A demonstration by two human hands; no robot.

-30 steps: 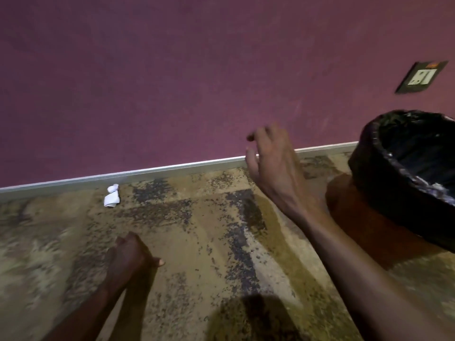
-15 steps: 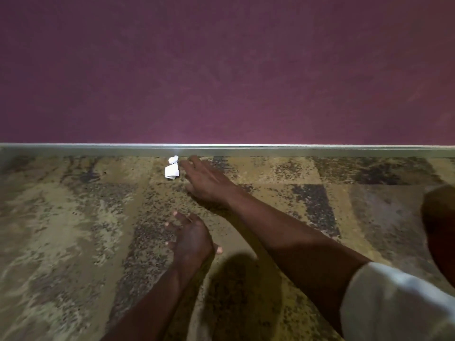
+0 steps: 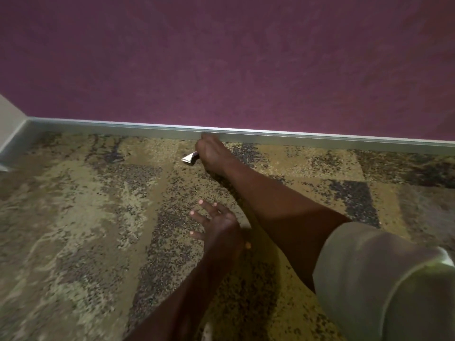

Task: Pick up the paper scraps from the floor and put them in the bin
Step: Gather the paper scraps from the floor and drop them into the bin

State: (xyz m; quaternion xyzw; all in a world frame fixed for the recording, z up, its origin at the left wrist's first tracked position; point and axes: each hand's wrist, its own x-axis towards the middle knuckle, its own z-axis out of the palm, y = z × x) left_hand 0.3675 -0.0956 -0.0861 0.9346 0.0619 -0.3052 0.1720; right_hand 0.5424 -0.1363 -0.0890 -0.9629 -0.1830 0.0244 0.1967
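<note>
Where half a second ago fingers only reached, right hand (image 3: 213,153) now clenched round small crumpled white paper scrap (image 3: 189,158) by grey skirting board (image 3: 320,140); left hand (image 3: 216,223) spread, empty, above patterned carpet floor (image 3: 73,217). Bin out of view: carry next.

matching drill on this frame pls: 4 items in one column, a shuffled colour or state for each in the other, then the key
Items:
1. right hand
2. left hand
3. wall
4. paper scrap

States:
A. purple
B. white, pinched beside the skirting
C. fingers spread, holding nothing
D. fingers curled round the paper

Pairs: 1-D, 2-C, 3-A, 4-B
</note>
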